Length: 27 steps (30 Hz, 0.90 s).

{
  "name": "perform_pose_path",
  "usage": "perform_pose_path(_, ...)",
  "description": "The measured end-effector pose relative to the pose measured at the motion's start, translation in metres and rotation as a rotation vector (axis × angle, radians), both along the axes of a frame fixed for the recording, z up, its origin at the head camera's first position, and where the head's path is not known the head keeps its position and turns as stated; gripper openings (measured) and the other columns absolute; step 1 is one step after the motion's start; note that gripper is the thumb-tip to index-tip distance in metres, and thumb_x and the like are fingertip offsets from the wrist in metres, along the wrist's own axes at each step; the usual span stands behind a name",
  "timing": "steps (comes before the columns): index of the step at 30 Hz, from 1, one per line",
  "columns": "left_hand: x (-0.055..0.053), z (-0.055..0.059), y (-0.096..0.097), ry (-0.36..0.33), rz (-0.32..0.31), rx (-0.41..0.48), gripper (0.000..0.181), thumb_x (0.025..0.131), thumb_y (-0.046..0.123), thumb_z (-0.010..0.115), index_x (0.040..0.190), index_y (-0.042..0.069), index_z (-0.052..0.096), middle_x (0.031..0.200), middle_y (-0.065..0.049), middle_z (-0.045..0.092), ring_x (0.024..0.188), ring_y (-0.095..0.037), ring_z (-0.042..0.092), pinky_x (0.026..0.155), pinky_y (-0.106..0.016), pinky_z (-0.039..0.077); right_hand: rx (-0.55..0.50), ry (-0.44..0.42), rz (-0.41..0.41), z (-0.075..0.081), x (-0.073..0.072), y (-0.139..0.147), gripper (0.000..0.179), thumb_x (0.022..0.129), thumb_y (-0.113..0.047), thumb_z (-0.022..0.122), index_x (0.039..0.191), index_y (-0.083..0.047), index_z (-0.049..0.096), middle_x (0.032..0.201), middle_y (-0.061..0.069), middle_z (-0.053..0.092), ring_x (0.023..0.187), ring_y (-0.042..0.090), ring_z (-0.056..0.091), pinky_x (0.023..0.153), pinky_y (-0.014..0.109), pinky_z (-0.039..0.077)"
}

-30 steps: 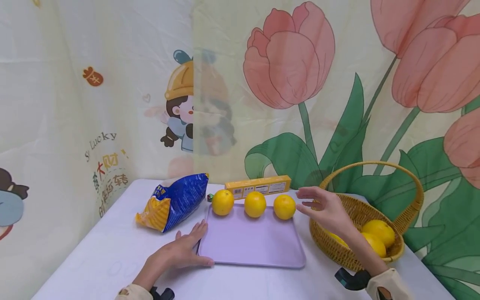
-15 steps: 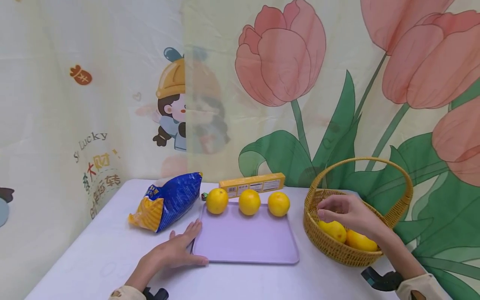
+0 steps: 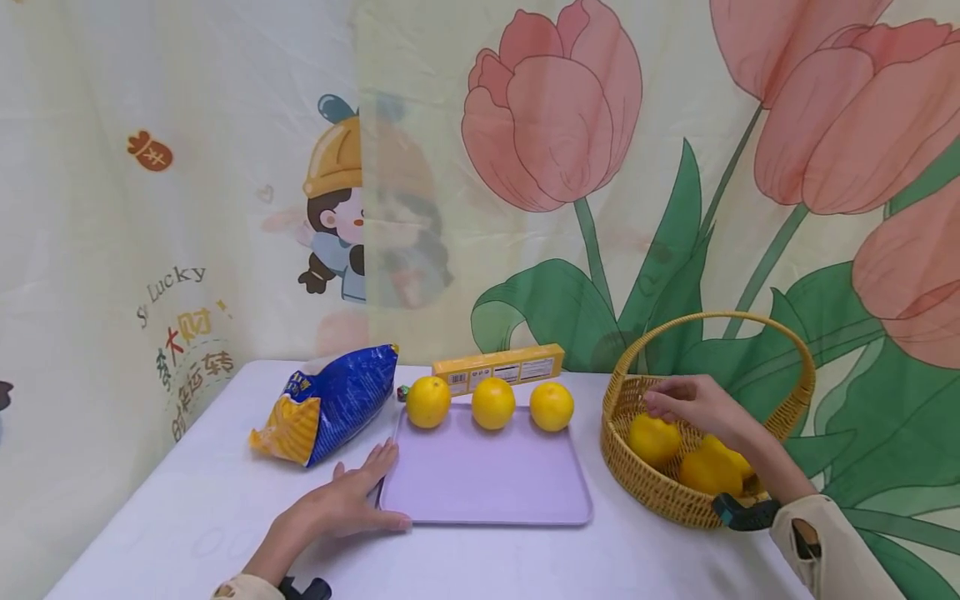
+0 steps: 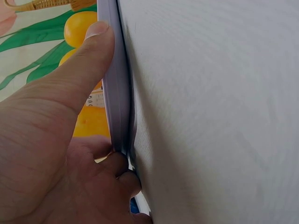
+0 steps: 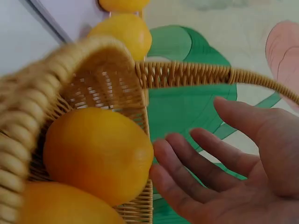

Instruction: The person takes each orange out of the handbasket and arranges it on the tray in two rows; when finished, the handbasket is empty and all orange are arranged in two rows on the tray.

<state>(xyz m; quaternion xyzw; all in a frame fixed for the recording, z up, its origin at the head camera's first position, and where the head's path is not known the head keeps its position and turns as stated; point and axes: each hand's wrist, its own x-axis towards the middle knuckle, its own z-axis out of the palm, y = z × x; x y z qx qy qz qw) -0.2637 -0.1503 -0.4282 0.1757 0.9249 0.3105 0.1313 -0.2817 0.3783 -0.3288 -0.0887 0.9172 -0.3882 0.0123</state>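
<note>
Oranges (image 3: 492,405), three seemingly done, lined the central tray (image 3: 486,477), only touched by a spread left hand (image 3: 341,502); fruit (image 3: 711,468) in the lower-right basket (image 3: 643,493), below an empty, half-open right hand (image 3: 697,403), seemed outstanding.

Three oranges (image 3: 492,404) sit on the tray (image 3: 487,483), a bag (image 3: 348,404) to its left, basket (image 3: 651,490) right, box (image 3: 498,367) behind.

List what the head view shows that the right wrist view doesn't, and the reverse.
Only the head view: the left hand touching the tray, and the blue-and-yellow bag.
Only the right wrist view: the palm of the right hand.
Both: that hand, the wicker basket with yellow fruit inside, at least part of the tray, round fruit at its far edge.
</note>
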Motion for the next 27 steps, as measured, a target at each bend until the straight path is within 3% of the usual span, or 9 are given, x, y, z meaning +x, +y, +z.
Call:
perform_pose_path(8,0.003,0.003,0.000,0.005,0.006,-0.004,0.118,0.084,0.052,0.090,0.169,0.000,0.027,0.177,-0.026,0.017,0.163,-0.047,0.018,0.125,-0.077,0.002,0.117,0.057,-0.062,0.002,-0.020,0.005,0.051,0.110,-0.035,0.065,0.139,0.007,0.064,0.127,0.023,0.073,0.116,0.040,0.068,0.098,0.053,0.062)
perform_pose_path(17,0.003,0.004,0.001,-0.002,0.013,0.004,0.118,0.084,0.052,0.091,0.170,0.002,0.027,0.177,-0.026,0.016,0.162,-0.050,0.017,0.125,-0.078,0.003,0.193,0.104,-0.003,-0.007,-0.038,0.008,0.043,0.106,-0.023,0.072,0.134,0.009,0.067,0.125,0.024,0.074,0.116,0.043,0.068,0.098,0.055,0.062)
perform_pose_path(27,0.004,0.004,0.001,-0.005,0.017,0.004,0.118,0.083,0.050,0.091,0.170,0.001,0.028,0.177,-0.025,0.017,0.163,-0.049,0.017,0.125,-0.077,0.002,0.227,0.059,0.023,-0.010,-0.048,0.012,0.045,0.105,-0.024,0.073,0.134,0.011,0.067,0.126,0.025,0.074,0.116,0.042,0.068,0.100,0.058,0.060)
